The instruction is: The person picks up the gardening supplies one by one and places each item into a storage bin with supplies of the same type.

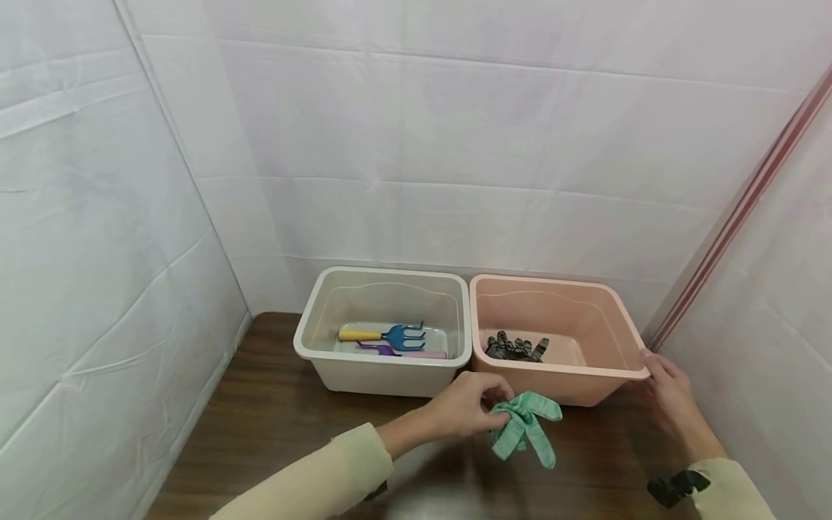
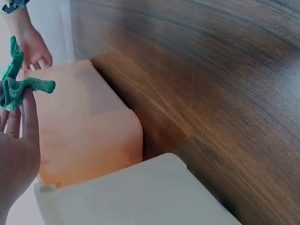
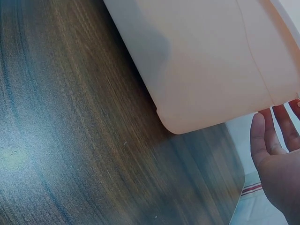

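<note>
My left hand pinches a green glove between thumb and fingers, its glove fingers drooping in front of the pink basin. In the left wrist view the same green glove hangs at the fingertips, above the outside of the basin wall. My right hand grips the right front corner of the pink basin's rim. From the right wrist, fingers reach up to the basin's edge, partly hidden by it. Inside the pink basin lies a dark patterned glove.
A white basin stands beside the pink one on the left. In it lie a blue hand fork with a yellow handle and a purple tool by a pink handle. White sheeting surrounds the dark wooden table.
</note>
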Available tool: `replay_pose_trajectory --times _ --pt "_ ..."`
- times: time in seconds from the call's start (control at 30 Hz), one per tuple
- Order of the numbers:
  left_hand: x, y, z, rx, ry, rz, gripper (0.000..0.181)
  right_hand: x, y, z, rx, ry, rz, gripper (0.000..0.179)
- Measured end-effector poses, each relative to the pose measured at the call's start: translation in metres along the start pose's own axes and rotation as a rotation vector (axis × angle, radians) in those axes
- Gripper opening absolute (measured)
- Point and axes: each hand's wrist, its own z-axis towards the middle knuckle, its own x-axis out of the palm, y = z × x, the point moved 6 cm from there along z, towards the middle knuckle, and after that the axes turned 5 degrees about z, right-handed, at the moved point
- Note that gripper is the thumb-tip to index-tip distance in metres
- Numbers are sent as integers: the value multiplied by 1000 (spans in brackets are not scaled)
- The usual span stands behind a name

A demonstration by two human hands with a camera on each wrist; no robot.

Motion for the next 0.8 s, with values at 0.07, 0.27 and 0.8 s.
replay_pose_trajectory --times 0.07,0.27,0.8 --pt "-1 -2 2 8 0 5 16 0 0 0 -1 4 7 15" --pt "-8 -8 6 23 -18 58 18 0 0 1 1 4 7 14" --pt "-34 -22 21 51 -93 82 19 2 1 0 -12 20 17 15"
